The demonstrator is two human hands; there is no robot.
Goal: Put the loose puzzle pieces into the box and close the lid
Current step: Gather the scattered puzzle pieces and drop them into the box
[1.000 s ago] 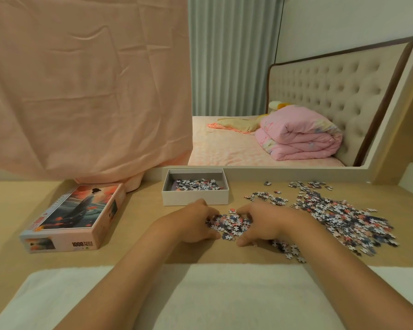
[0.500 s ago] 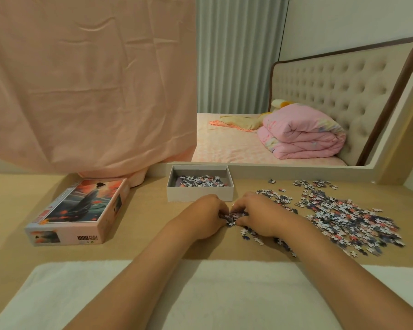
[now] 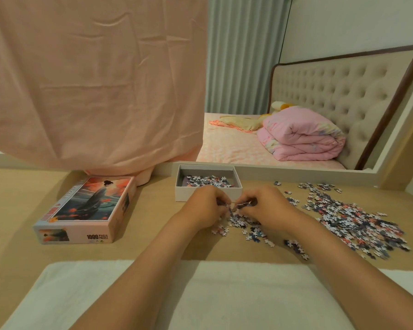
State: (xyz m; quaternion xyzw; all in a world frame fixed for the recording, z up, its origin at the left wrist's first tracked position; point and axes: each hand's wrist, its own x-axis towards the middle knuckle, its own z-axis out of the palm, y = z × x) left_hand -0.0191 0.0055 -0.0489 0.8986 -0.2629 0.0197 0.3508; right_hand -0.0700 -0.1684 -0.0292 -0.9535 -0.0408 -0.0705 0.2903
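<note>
A: Head view, quick. Hands?

B: Left hand [image 3: 206, 206] and right hand [image 3: 266, 207] are side by side, fingers curled in, both clutching a scoop of small multicoloured cardboard puzzle pieces [image 3: 239, 220] just in front of the open white cardboard box [image 3: 184, 194].

A: The rest of the puzzle pieces?

B: 1 thin layer is already in the box. The big scattered heap [image 3: 351, 220] lies on the tan wooden table [image 3: 153, 234], right of the hands. Strays trail toward the white towel [image 3: 224, 294].

A: Risks?

B: My guess is that the grip is loose, so pieces could sift out between the 2 hands on the lift and land short of the box. A knuckle could also shove the light box's near wall, since the hands are nearly touching it.

A: Orientation?

B: The box's mouth faces up, with its long axis running left-right along the table's far edge. The pink illustrated cardboard lid [image 3: 88, 206] is well left of the box, picture side up, with its long axis running diagonally from near-left to far-right. It needs a turn to match the box.
</note>
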